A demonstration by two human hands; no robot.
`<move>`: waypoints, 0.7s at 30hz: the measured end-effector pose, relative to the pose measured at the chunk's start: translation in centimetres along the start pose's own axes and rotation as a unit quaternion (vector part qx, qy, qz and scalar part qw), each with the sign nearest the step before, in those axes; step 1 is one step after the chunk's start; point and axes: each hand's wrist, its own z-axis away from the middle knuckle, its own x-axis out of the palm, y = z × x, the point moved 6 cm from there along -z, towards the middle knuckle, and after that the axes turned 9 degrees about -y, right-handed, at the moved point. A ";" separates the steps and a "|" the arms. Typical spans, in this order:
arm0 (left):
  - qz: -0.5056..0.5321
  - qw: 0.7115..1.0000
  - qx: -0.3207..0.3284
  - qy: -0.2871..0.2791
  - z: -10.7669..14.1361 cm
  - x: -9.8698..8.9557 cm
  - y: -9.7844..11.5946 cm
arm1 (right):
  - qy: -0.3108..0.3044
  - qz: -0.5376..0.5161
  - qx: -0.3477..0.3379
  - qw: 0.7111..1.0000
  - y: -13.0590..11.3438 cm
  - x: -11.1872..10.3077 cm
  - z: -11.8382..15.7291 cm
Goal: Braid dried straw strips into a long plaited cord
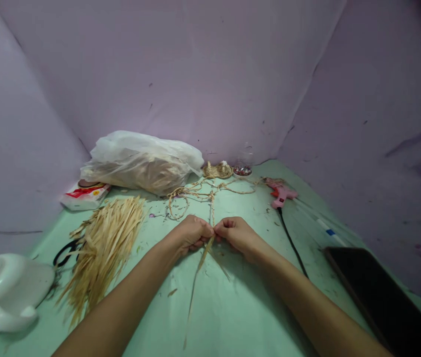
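At the middle of the table, my left hand and my right hand meet, both pinched on the near end of a thin straw braid. Loose straw strands hang from the fingertips toward me, one long strand trailing down the tabletop. Beyond the hands the braid runs away and lies in loose coils at the back. To the left of my left arm is a spread bundle of dry straw strips, partly covering black-handled scissors.
A white plastic bag and a red-and-white packet lie at the back left. A small woven piece sits by the wall. On the right are a pink glue gun with its cord and a dark tablet-like slab. A white pot stands left.
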 end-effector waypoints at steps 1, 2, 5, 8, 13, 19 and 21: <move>-0.012 1.000 -0.001 0.007 0.1 0.0 0.1 | -0.005 -0.012 0.000 1.000 0.1 0.0 -0.1; -0.026 1.000 -0.003 0.017 0.2 0.0 0.3 | -0.007 -0.021 -0.002 1.000 0.2 0.0 -0.1; -0.078 0.996 -0.018 0.043 0.6 0.1 0.8 | -0.011 -0.038 -0.004 0.999 0.4 0.1 -0.3; -0.141 0.988 -0.032 0.056 1.0 0.0 1.3 | -0.012 -0.053 0.005 0.999 0.5 0.2 -0.3; -0.264 0.959 -0.038 0.100 1.7 -1.4 2.1 | -0.020 -0.085 0.024 0.996 0.6 0.2 -0.1; -0.384 0.914 0.024 0.132 3.1 1.4 2.7 | -0.037 -0.164 0.040 0.985 0.7 0.5 0.2; -0.425 0.892 0.035 0.150 3.7 2.7 2.9 | -0.038 -0.171 0.049 0.983 0.8 0.6 0.2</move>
